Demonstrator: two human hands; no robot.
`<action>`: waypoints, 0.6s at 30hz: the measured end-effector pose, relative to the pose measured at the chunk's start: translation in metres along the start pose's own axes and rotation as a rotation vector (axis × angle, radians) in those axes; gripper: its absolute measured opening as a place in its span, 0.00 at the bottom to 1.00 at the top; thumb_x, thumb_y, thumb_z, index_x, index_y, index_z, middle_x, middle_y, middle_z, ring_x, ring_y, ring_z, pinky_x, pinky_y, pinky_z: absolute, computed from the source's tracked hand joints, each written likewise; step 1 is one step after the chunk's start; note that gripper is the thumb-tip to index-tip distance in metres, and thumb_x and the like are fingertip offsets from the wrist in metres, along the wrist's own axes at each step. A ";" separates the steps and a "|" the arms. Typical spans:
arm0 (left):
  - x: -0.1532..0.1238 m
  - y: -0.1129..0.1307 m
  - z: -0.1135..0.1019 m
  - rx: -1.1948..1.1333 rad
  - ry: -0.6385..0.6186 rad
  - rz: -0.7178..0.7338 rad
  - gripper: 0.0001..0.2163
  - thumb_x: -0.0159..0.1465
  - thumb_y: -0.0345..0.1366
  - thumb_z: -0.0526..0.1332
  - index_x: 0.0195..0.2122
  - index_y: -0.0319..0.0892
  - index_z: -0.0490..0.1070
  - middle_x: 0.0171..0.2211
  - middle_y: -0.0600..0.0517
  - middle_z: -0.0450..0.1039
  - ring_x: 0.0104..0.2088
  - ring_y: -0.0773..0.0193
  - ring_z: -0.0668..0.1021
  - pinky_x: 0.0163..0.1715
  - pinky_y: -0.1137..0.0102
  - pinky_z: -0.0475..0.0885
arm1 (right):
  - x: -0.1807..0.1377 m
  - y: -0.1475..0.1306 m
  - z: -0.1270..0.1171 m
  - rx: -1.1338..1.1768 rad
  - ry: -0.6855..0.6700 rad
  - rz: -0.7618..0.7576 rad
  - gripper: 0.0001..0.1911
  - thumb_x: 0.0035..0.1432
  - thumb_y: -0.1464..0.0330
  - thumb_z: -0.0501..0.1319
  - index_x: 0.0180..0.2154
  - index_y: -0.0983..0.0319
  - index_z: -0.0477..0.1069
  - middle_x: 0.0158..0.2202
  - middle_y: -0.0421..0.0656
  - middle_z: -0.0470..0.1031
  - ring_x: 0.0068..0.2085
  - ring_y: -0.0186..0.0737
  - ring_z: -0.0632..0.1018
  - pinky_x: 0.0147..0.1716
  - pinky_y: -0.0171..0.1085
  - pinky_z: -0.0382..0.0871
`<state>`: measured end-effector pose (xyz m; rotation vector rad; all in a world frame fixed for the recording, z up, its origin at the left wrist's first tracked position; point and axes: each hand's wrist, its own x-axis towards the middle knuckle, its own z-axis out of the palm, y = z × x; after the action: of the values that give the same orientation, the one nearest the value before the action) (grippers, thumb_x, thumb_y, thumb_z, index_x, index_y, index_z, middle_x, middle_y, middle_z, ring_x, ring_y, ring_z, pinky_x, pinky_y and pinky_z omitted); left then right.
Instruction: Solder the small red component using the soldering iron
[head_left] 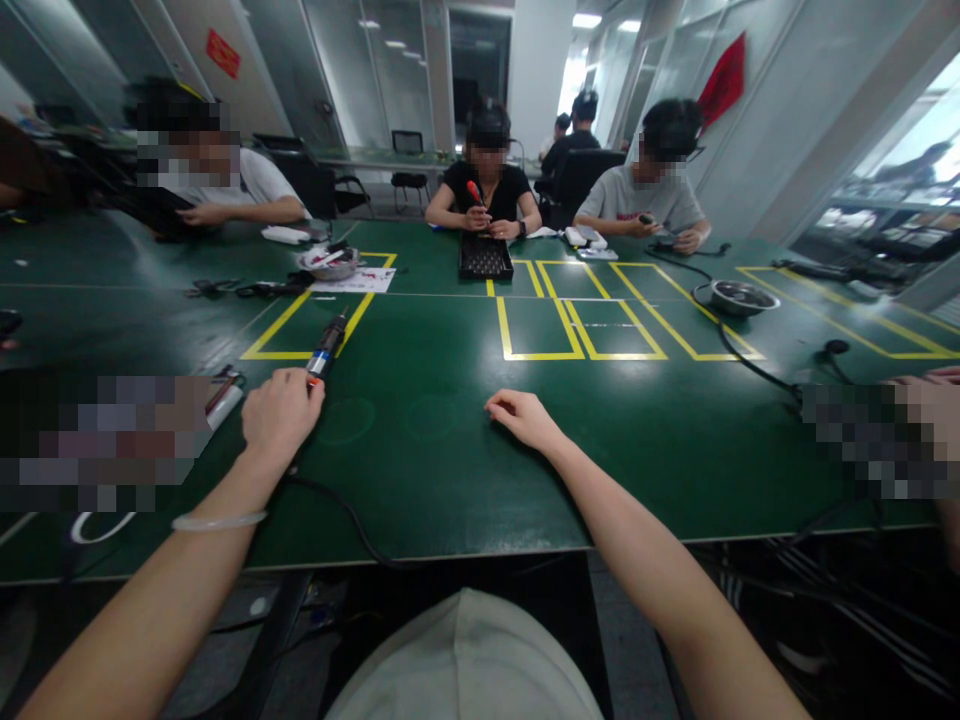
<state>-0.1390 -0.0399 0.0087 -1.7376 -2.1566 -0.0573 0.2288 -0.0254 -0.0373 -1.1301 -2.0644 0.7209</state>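
Note:
My left hand (281,412) is closed round the back end of an electric screwdriver (327,347) that lies on the green table (450,470) and points away from me. Its black cable (345,510) runs back over the near table edge. A pale bangle sits on my left wrist. My right hand (521,412) rests on the table to the right, fingers curled loosely under, with nothing visible in it. Bare green table lies between the two hands.
Yellow tape rectangles (570,325) mark the table ahead. A black tray (485,257), a metal bowl (739,296), another bowl with parts (330,263) and cables lie further off. Three people sit at the far side; other people's hands show at both edges.

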 end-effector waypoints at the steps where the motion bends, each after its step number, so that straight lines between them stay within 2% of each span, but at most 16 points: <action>1: 0.000 -0.001 0.000 -0.018 -0.007 -0.006 0.23 0.69 0.46 0.41 0.50 0.35 0.68 0.46 0.40 0.71 0.40 0.51 0.74 0.35 0.65 0.63 | 0.000 0.000 0.000 0.001 0.001 -0.001 0.10 0.61 0.68 0.57 0.36 0.63 0.76 0.29 0.41 0.77 0.29 0.34 0.73 0.32 0.32 0.63; 6: 0.004 -0.008 0.006 -0.161 -0.010 -0.035 0.22 0.69 0.47 0.44 0.51 0.39 0.69 0.47 0.42 0.71 0.41 0.51 0.74 0.35 0.65 0.63 | 0.000 0.000 -0.001 -0.002 0.003 -0.004 0.10 0.61 0.68 0.57 0.35 0.63 0.76 0.29 0.41 0.77 0.29 0.34 0.73 0.31 0.32 0.63; 10: 0.009 -0.012 0.009 -0.279 0.099 -0.042 0.20 0.69 0.47 0.46 0.50 0.39 0.69 0.50 0.43 0.71 0.47 0.52 0.73 0.38 0.66 0.65 | 0.000 0.000 -0.001 -0.004 0.004 -0.010 0.09 0.61 0.68 0.57 0.35 0.63 0.76 0.29 0.41 0.77 0.29 0.34 0.73 0.31 0.32 0.63; 12: 0.012 -0.009 0.007 -0.367 0.108 -0.037 0.20 0.68 0.47 0.49 0.49 0.39 0.71 0.49 0.44 0.72 0.47 0.53 0.74 0.40 0.66 0.66 | 0.000 0.000 -0.001 -0.001 0.005 -0.015 0.09 0.61 0.68 0.57 0.35 0.63 0.76 0.29 0.41 0.77 0.29 0.34 0.73 0.32 0.32 0.63; 15: 0.016 0.009 -0.001 -0.631 0.024 0.001 0.19 0.66 0.49 0.53 0.47 0.40 0.73 0.44 0.48 0.76 0.43 0.58 0.76 0.43 0.67 0.68 | 0.000 -0.001 -0.001 -0.002 0.004 -0.019 0.10 0.62 0.68 0.57 0.35 0.63 0.76 0.29 0.41 0.77 0.30 0.35 0.73 0.32 0.32 0.63; 18: 0.014 0.048 -0.015 -0.994 -0.085 0.115 0.19 0.63 0.49 0.56 0.44 0.39 0.74 0.42 0.47 0.78 0.43 0.59 0.77 0.47 0.66 0.69 | 0.000 -0.001 -0.002 -0.005 0.004 -0.017 0.10 0.62 0.68 0.57 0.36 0.63 0.76 0.30 0.41 0.77 0.30 0.35 0.73 0.33 0.32 0.63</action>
<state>-0.0917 -0.0187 0.0179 -2.3584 -2.2289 -1.2186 0.2297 -0.0254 -0.0359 -1.1151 -2.0715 0.7052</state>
